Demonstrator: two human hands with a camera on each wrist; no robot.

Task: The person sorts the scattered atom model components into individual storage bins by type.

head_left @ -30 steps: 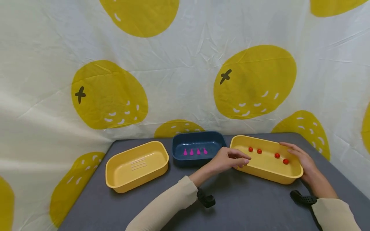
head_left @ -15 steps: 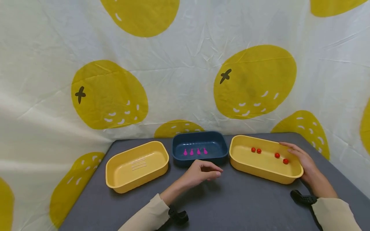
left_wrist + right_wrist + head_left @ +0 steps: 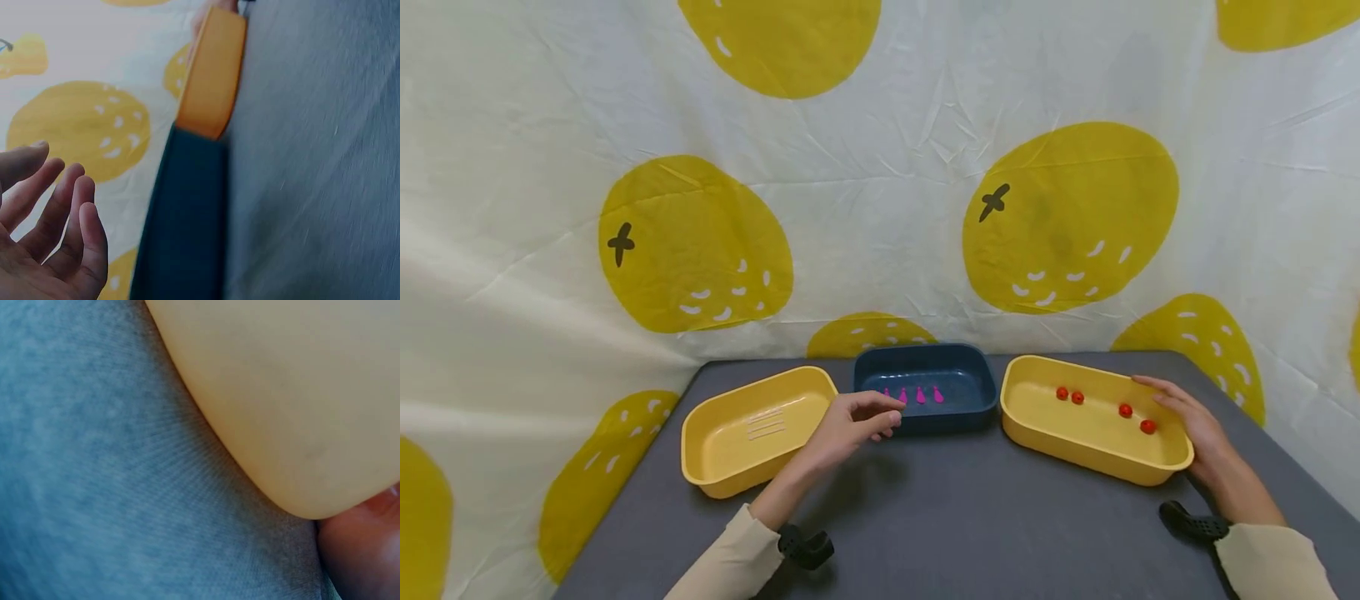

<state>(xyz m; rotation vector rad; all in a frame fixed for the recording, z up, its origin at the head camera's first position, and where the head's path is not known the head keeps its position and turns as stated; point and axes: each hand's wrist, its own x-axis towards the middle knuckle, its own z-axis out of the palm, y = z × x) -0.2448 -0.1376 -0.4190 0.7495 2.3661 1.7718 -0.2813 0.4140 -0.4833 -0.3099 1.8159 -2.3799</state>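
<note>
My left hand (image 3: 848, 425) hovers in front of the dark blue bin (image 3: 917, 422), near the left yellow bin (image 3: 715, 485). Its fingers are loosely bent, and in the left wrist view the palm holds nothing. My right hand (image 3: 1198, 425) grips the right end of another yellow bin (image 3: 1086, 457), fingers over the rim. The right wrist view has only a bit of that hand showing at the bin's corner. Several small red balls (image 3: 1125, 411) lie in this bin. Small pink teardrop-shaped pieces (image 3: 921, 396) are in the blue bin, partly hidden behind my left fingers.
Several thin pale sticks (image 3: 766, 426) lie in the left yellow bin. All the bins stand along the back of the dark grey table (image 3: 970, 517). A white curtain (image 3: 880, 242) with yellow fruit prints hangs right behind them.
My left hand has moved left from above the right yellow bin to in front of the blue one. The two left red balls have shifted closer together. My right hand has stayed at its bin.
</note>
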